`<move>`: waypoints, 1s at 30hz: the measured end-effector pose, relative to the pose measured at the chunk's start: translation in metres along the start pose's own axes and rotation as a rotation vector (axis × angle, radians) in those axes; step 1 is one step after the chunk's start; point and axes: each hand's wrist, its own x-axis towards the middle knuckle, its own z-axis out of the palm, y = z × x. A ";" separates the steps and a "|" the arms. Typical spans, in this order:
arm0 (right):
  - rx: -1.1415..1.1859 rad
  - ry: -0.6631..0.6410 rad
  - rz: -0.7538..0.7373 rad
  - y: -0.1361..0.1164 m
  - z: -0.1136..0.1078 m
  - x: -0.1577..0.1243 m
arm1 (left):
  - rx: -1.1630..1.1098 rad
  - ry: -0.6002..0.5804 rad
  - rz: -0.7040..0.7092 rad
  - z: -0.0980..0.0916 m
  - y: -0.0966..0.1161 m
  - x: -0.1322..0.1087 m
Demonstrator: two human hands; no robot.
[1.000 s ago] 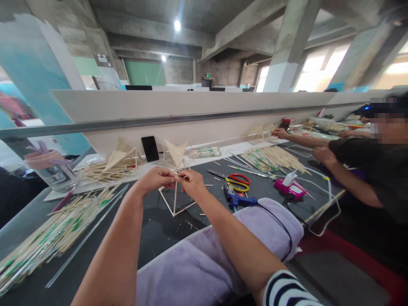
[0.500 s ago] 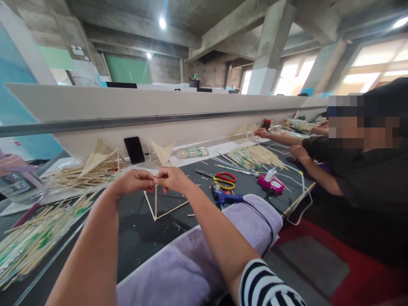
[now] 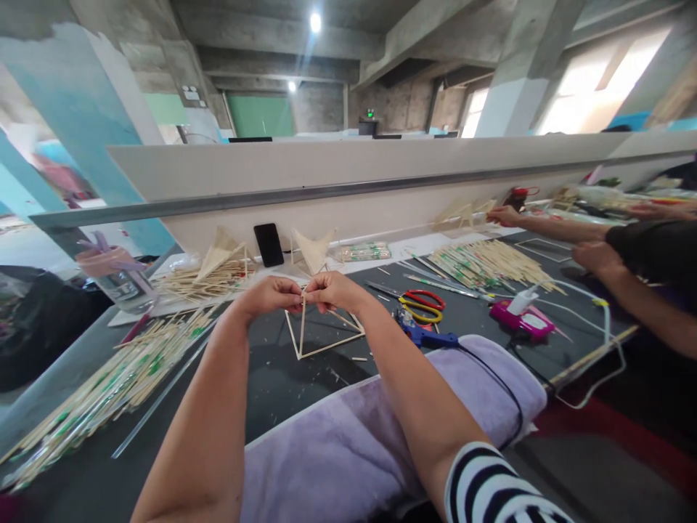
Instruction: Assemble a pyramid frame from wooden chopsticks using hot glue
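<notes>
A frame of thin wooden sticks (image 3: 303,330) stands on the dark table, its base edges meeting at a near corner and one stick rising from there. My left hand (image 3: 275,299) pinches the top of that upright stick. Fingertip to fingertip with it, my right hand (image 3: 335,292) is closed on the same top joint, where another stick slopes down to the right. The fingers hide the joint itself. Right of my hands lie a blue glue gun (image 3: 425,334) and scissors (image 3: 419,305) with red and yellow handles.
Bundled sticks lie at left (image 3: 125,378) and back right (image 3: 484,263). Finished-looking stick models, one with a sheet (image 3: 314,250), and a phone (image 3: 268,245) line the partition. A jug (image 3: 123,280) stands left. A purple cloth (image 3: 327,436) covers the front edge. A co-worker's hand (image 3: 504,216) is at right.
The camera view has turned right-to-left, so everything sits further right in the picture. Both hands keep their pinch at the top of the stick frame.
</notes>
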 end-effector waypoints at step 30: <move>0.104 -0.076 -0.077 0.006 -0.006 0.004 | -0.064 -0.023 0.009 0.004 0.004 0.000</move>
